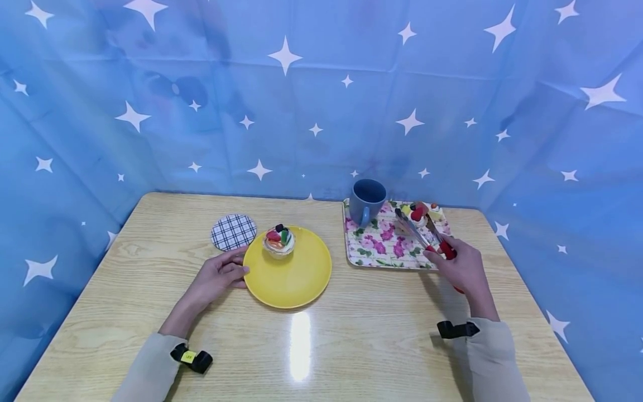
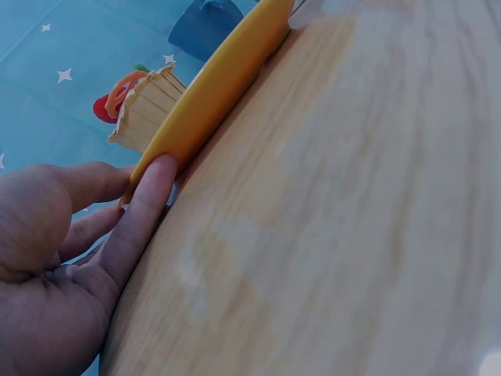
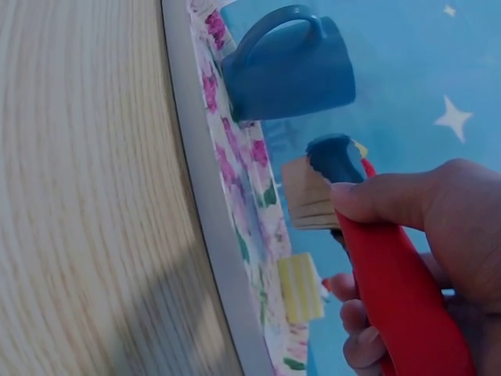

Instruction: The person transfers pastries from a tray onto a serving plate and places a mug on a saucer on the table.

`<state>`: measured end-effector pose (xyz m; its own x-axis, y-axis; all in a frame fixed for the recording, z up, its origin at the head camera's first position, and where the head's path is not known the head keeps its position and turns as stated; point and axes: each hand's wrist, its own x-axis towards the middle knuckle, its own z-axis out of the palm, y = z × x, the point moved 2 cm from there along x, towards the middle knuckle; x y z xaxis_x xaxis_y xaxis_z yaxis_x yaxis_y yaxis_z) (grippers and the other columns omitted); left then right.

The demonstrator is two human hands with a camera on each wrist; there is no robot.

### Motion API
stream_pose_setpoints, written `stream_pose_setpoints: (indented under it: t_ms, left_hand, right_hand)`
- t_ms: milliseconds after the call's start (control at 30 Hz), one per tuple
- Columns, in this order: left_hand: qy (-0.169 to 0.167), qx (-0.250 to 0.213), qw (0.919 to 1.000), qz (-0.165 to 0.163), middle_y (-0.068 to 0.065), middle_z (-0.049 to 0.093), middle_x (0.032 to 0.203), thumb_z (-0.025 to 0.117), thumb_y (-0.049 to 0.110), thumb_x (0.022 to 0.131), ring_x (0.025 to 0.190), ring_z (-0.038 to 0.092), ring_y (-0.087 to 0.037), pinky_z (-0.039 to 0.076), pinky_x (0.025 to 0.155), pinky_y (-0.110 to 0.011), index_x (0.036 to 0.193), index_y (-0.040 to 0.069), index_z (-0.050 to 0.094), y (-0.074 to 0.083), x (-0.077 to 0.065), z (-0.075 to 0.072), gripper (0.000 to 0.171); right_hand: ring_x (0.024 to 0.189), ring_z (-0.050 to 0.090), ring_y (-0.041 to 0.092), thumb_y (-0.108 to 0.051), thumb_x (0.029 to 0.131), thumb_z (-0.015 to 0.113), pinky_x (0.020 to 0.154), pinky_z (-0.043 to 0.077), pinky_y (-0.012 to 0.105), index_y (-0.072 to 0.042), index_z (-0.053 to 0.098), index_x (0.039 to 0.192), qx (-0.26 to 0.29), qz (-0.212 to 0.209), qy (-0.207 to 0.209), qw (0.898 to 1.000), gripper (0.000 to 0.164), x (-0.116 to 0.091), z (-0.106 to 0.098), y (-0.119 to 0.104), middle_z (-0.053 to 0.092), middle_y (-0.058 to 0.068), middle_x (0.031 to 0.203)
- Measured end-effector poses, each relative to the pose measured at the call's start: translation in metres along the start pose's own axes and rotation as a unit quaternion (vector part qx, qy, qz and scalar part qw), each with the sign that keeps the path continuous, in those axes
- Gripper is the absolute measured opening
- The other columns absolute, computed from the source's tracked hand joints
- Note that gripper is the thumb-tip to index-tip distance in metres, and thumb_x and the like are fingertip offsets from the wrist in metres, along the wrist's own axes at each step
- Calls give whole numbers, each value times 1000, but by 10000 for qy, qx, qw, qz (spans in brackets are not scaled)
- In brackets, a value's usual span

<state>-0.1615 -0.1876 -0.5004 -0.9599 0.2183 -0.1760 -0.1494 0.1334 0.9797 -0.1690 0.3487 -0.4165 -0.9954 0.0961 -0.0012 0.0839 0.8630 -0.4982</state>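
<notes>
My left hand (image 1: 219, 272) pinches the left rim of a yellow plate (image 1: 301, 279), thumb and fingers on its edge in the left wrist view. A toy cupcake (image 1: 279, 243) with a fruit topping stands on that plate. My right hand (image 1: 461, 264) grips red-handled tongs (image 3: 399, 290) over a floral tray (image 1: 369, 255). The tongs' metal arms reach either side of a second fruit-topped cupcake (image 3: 309, 192); whether they squeeze it, or whether it touches the tray, I cannot tell. A small yellow cake slice (image 3: 300, 288) lies beside it, partly hidden in the head view.
A blue mug (image 1: 368, 202) stands at the tray's back left corner. Left of the plate and behind my left hand lies a round checked coaster (image 1: 234, 232). Blue star-patterned curtain (image 1: 321, 100) hangs along the back and sides of the wooden table (image 1: 372, 346).
</notes>
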Motion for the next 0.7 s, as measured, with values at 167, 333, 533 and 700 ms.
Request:
stream_pose_setpoints:
  t_ms: [167,333,533,700]
  left_hand:
    - [-1,12,10000,-39,-21,55,128,67,13,100,101,72,-12,67,84,-35,156,15,45,-1,1,0,60]
    - [-5,45,10000,-78,-21,55,129,66,13,100,102,72,-12,67,84,-34,156,16,45,-2,0,-1,60]
    - [0,30,10000,-21,-21,56,129,66,13,100,101,72,-12,67,84,-35,156,15,45,-1,0,0,59]
    - [-1,50,10000,-28,-21,56,129,66,13,100,101,72,-12,67,84,-34,156,15,45,0,0,0,60]
  right_hand:
    - [108,57,42,-49,100,62,72,53,33,2,41,155,43,7,26,10000,78,-2,-2,-2,52,36,139]
    - [110,57,41,-50,99,63,72,52,31,3,40,155,67,38,4,10000,80,-4,-4,-5,51,36,140]
    - [109,58,41,-51,98,65,71,53,30,3,40,155,103,-6,1,9999,83,-6,-9,-13,52,35,138]
    - [107,60,41,-50,97,66,70,55,33,3,40,155,136,-22,-9,9999,82,-9,-11,-19,54,35,136]
